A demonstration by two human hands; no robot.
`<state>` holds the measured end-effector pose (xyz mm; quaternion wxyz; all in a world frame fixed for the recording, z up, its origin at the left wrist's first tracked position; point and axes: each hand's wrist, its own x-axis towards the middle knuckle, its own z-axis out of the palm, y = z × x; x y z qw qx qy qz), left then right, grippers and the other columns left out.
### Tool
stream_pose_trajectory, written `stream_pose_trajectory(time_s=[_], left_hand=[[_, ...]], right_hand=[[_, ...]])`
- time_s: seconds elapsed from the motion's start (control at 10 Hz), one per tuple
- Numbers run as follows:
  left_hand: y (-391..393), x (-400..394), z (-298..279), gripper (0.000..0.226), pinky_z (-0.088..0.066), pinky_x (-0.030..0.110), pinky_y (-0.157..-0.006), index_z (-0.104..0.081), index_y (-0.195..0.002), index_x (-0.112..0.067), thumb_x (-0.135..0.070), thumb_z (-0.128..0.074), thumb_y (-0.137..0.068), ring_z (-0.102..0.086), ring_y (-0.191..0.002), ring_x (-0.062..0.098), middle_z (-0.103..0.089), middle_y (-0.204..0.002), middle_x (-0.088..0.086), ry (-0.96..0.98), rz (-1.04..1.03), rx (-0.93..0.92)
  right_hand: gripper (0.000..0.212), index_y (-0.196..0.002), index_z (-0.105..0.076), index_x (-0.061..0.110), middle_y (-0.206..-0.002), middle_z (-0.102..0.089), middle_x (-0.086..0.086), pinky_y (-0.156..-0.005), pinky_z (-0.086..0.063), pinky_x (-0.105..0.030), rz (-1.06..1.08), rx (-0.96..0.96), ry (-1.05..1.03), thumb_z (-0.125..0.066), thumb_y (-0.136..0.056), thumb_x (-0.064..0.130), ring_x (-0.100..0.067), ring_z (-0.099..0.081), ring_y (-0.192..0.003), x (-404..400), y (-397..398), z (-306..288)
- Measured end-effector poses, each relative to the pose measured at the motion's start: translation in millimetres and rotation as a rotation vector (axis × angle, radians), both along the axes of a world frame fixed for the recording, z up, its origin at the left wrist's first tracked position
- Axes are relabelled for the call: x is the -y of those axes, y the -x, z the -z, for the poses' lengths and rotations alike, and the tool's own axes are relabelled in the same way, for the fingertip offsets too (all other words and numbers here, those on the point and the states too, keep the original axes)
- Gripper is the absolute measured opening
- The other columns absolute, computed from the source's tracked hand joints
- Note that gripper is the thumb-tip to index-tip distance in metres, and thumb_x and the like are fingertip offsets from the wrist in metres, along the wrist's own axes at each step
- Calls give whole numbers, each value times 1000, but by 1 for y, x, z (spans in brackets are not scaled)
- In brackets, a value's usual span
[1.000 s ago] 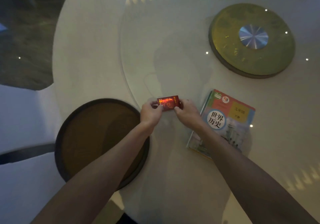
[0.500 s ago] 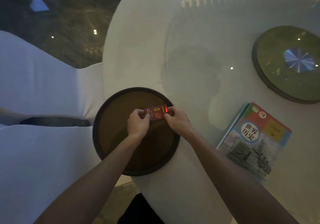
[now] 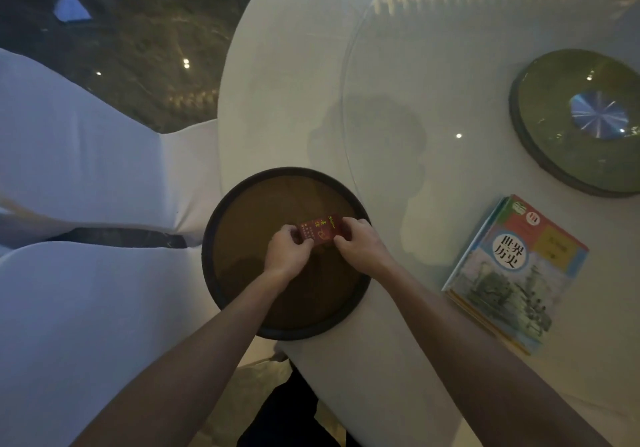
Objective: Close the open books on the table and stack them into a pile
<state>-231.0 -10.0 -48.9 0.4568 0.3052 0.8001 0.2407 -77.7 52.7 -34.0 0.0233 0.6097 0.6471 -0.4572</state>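
A small red booklet with gold lettering is held between both hands over a round brown tray. My left hand grips its left end and my right hand grips its right end. To the right, a closed textbook with a colourful cover lies on top of a short pile of books on the white round table. Whether the red booklet touches the tray is hidden by the fingers.
A glass turntable covers the table's middle, with a green round base at its hub on the right. Two chairs with white covers stand at the left. The tray overhangs the table's near edge. Dark patterned floor lies beyond.
Both hands carried the red booklet leftward from the bare table beside the textbook to above the brown tray. The view swung left, so the book pile now sits at the right.
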Motion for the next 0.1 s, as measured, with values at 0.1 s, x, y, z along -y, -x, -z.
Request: stream_pose_trajectory(time_s=[0.1], left_hand=[[-4, -7, -12, 54, -53, 32, -88, -50, -140, -13, -32, -67, -92, -59, -110, 19, -53, -132, 7, -30, 70, -160]], right_hand=[[62, -157, -38, 15, -157, -45, -8, -116, -41, -42, 42, 30, -58, -54, -100, 34, -25, -45, -143, 0, -10, -8]])
